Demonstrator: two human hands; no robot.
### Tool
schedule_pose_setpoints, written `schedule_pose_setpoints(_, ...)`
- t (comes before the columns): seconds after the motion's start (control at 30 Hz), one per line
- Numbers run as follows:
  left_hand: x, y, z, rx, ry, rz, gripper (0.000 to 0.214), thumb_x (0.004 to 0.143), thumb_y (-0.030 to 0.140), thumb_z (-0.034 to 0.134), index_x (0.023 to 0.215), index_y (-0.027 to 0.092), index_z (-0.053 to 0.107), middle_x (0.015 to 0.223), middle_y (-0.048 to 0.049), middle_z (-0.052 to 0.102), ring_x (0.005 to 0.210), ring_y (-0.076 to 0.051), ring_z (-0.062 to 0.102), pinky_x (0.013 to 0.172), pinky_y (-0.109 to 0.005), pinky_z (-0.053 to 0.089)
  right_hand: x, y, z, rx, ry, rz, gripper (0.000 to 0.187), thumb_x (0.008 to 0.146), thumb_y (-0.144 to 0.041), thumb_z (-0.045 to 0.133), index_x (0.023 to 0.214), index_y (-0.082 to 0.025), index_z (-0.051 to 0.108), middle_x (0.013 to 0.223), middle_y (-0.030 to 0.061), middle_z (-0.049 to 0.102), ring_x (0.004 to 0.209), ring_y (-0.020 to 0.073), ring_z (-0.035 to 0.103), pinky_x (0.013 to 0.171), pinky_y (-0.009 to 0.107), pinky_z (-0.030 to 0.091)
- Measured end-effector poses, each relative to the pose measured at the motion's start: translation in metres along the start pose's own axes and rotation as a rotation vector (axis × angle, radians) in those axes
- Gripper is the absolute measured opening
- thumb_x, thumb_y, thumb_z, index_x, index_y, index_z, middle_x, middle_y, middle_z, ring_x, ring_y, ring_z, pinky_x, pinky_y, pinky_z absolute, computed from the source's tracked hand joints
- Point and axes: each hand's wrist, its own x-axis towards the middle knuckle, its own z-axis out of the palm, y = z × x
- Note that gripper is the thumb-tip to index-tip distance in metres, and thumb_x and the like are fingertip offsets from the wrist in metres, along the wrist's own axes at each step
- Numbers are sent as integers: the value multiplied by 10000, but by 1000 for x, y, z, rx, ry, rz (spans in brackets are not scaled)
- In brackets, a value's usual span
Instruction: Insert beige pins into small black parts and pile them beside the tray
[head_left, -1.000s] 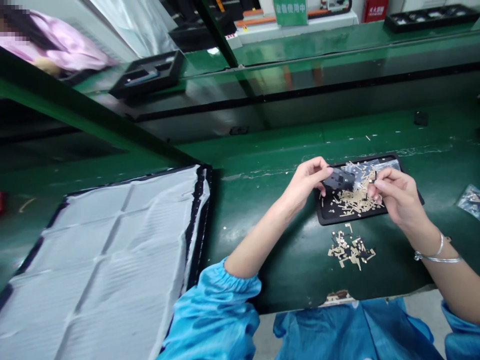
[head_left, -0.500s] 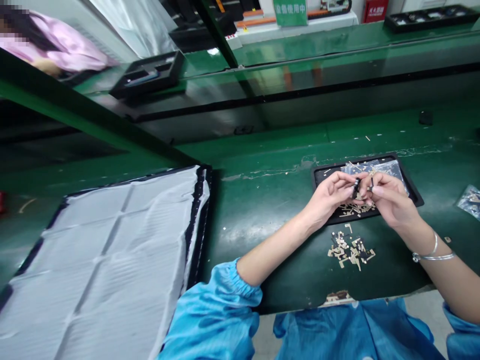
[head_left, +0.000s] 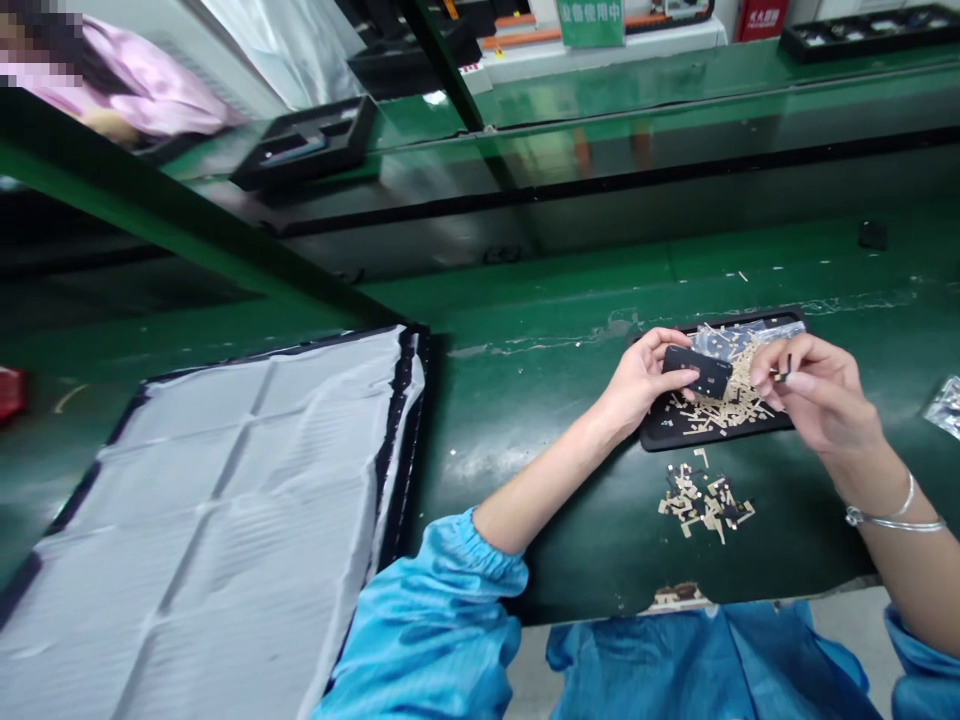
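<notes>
My left hand (head_left: 651, 377) grips a flat black rectangular plate (head_left: 699, 372) with small holes or marks on it, thumb across its face. To its right, my right hand (head_left: 825, 390) pinches a small black strip (head_left: 784, 368) with a pale end; its exact kind is not clear. Both hands are above a shallow black tray (head_left: 660, 436) that bears many loose gold-coloured pieces (head_left: 739, 400) and a clear plastic bag (head_left: 739, 338). Below the tray, a second pile of small gold and black pieces (head_left: 705, 500) lies on the green bench (head_left: 555, 440).
At the left, a large black-edged tray (head_left: 420, 400) carries a white sheet (head_left: 262, 500). Another plastic bag (head_left: 945, 405) lies at the right edge. A green post (head_left: 225, 240) slants across the left. Behind the raised shelf (head_left: 585, 170) sits a person in pink (head_left: 150, 75).
My hands have moved apart, the right one going rightward with the small strip. My left hand has turned the black plate so its broad face shows.
</notes>
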Motion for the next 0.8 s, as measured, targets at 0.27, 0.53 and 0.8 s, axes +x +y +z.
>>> schedule_pose_setpoints(0.27, -11, -12, 12, 31, 101, -7, 292, 638, 295, 746, 778, 141, 541, 720, 11, 608, 567, -60, 525, 484, -171, 389, -5, 15, 9, -180, -28, 32, 105, 761, -247, 691, 721, -196, 608, 686, 2, 637, 503, 92, 549, 486, 239, 450)
schedule_pose_setpoints(0.53, -22, -14, 23, 193, 125, 29, 314, 661, 337, 717, 772, 176, 471, 706, 20, 533, 577, -78, 485, 398, -151, 427, -5, 20, 13, -444, 298, -52, 68, 744, -192, 672, 720, -217, 613, 690, -1, 631, 603, 129, 592, 556, 269, 471)
schedule_pose_setpoints(0.8, -21, -16, 23, 206, 114, 50, 289, 668, 319, 704, 762, 184, 466, 688, 22, 506, 581, -81, 479, 414, -153, 437, -6, 15, 22, -604, 290, -60, 104, 711, -193, 670, 671, -216, 577, 675, 4, 621, 577, 135, 585, 462, 260, 413)
